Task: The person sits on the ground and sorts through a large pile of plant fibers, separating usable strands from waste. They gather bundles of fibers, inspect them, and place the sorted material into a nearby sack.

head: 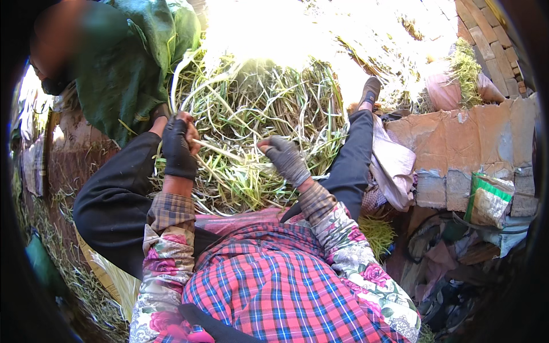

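Observation:
My left hand (180,139), in a black fingerless glove, is closed around a few long, pale plant stalks (176,83). Their ends arch away above the fist, and other lengths stick out towards the right. My right hand (285,158), in a grey fingerless glove, is a short way to the right with its fingers curled and thumb near the fingertips. Whether it pinches a thin strand is unclear. Beneath both hands, between my outstretched legs, lies a large heap of tangled green and white stalks (266,103).
Someone draped in green cloth (124,77) sits close at upper left. Cardboard (463,141) covers a ledge at right, with a green and white packet (491,199) at its edge. Pale stalks (120,278) lie by my left thigh. A brick wall (493,43) stands beyond; glare hides the top centre.

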The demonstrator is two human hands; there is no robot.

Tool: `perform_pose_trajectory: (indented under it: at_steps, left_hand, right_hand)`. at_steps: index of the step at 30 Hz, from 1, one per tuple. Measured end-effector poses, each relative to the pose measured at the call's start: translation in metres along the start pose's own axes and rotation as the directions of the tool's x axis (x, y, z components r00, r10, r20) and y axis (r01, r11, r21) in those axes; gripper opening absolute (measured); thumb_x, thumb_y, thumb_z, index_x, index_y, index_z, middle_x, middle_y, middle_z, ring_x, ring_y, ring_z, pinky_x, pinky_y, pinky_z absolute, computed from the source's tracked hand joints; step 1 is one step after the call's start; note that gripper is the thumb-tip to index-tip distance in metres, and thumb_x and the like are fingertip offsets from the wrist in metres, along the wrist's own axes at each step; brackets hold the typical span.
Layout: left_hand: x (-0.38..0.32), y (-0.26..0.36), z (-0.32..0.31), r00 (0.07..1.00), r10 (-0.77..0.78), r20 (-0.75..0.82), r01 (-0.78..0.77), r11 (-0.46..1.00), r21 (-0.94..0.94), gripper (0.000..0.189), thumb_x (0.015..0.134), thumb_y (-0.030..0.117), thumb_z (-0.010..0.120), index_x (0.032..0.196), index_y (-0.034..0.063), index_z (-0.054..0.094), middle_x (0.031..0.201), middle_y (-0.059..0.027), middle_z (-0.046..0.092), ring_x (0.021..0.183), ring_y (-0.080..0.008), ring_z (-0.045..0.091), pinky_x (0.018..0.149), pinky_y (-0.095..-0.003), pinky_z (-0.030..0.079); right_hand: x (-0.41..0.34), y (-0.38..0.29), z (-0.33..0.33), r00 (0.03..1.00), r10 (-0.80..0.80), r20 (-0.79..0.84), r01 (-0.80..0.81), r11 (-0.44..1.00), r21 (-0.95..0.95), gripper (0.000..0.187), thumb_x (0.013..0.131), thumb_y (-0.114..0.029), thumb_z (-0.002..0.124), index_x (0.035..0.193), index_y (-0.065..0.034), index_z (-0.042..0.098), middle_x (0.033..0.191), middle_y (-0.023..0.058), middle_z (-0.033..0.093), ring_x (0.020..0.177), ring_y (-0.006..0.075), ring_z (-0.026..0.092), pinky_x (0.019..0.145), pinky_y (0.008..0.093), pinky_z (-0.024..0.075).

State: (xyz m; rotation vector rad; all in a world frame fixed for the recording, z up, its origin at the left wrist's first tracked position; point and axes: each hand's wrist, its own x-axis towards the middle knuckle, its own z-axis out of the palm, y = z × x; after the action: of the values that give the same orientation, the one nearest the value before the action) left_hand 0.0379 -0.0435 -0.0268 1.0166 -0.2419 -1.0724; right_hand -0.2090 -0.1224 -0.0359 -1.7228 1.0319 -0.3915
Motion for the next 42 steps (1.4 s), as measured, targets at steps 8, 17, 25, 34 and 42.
perform_pose_trajectory:
  at_steps: [8, 17, 25, 34, 42]
  left_hand:
    - [0.023, 0.067, -0.043, 0.92, 0.361, 0.153, -0.264, 0.859, -0.439, 0.028, 0.101, 0.027, 0.039, 0.097, 0.0035, 0.055, 0.051, 0.0032, 0.033, 0.051, -0.011, 0.038, 0.043, -0.0239, 0.036]
    - [0.011, 0.017, -0.004, 0.975, 0.001, 0.224, 0.066, 0.954, -0.293, 0.009, 0.093, 0.019, 0.053, 0.096, 0.0105, 0.053, 0.05, 0.0047, 0.035, 0.037, -0.0064, 0.031, 0.031, -0.0212, 0.028]
    - [-0.001, -0.044, 0.02, 1.0, 0.006, -0.006, -0.003, 0.917, 0.398, 0.034, 0.071, 0.013, 0.075, 0.095, 0.0026, 0.053, 0.071, -0.0049, 0.059, 0.053, -0.0104, 0.051, 0.047, -0.0248, 0.043]
    - [-0.009, -0.072, 0.012, 0.976, -0.13, 0.175, -0.091, 0.485, 0.87, 0.037, 0.062, 0.013, 0.077, 0.091, 0.0016, 0.057, 0.074, -0.0106, 0.062, 0.067, -0.0199, 0.062, 0.062, -0.0324, 0.049]
    - [-0.008, -0.072, 0.008, 0.887, -0.398, 0.236, 0.326, 0.9, 0.291, 0.033, 0.069, -0.001, 0.07, 0.099, -0.0026, 0.056, 0.074, -0.0038, 0.054, 0.049, -0.0137, 0.055, 0.045, -0.0253, 0.046]
  right_hand:
    - [0.082, 0.1, -0.107, 0.832, 0.361, -0.42, -0.521, 0.768, -0.372, 0.031, 0.074, -0.033, 0.068, 0.086, -0.0048, 0.064, 0.089, 0.0177, 0.066, 0.083, 0.0302, 0.063, 0.077, 0.038, 0.0489]
    - [0.03, 0.027, -0.027, 0.926, 0.281, -0.252, -0.357, 0.87, -0.34, 0.018, 0.078, -0.021, 0.068, 0.085, -0.0066, 0.058, 0.072, 0.0114, 0.061, 0.065, 0.0169, 0.061, 0.057, 0.0319, 0.049]
    - [-0.041, -0.021, 0.048, 0.99, 0.103, 0.095, -0.06, 0.923, -0.381, 0.026, 0.073, -0.023, 0.066, 0.09, -0.0077, 0.054, 0.076, 0.0137, 0.061, 0.072, 0.0322, 0.062, 0.065, 0.0404, 0.0479]
    - [-0.047, -0.026, 0.065, 0.967, 0.131, 0.218, -0.016, 0.887, -0.462, 0.031, 0.071, -0.023, 0.066, 0.093, -0.0054, 0.053, 0.087, 0.0171, 0.062, 0.084, 0.0366, 0.062, 0.074, 0.0445, 0.0479]
    - [-0.019, 0.006, 0.037, 0.841, 0.227, 0.491, -0.452, 0.793, 0.408, 0.026, 0.085, -0.016, 0.063, 0.103, 0.0001, 0.055, 0.076, -0.0011, 0.053, 0.066, 0.0093, 0.051, 0.062, 0.0237, 0.0452]
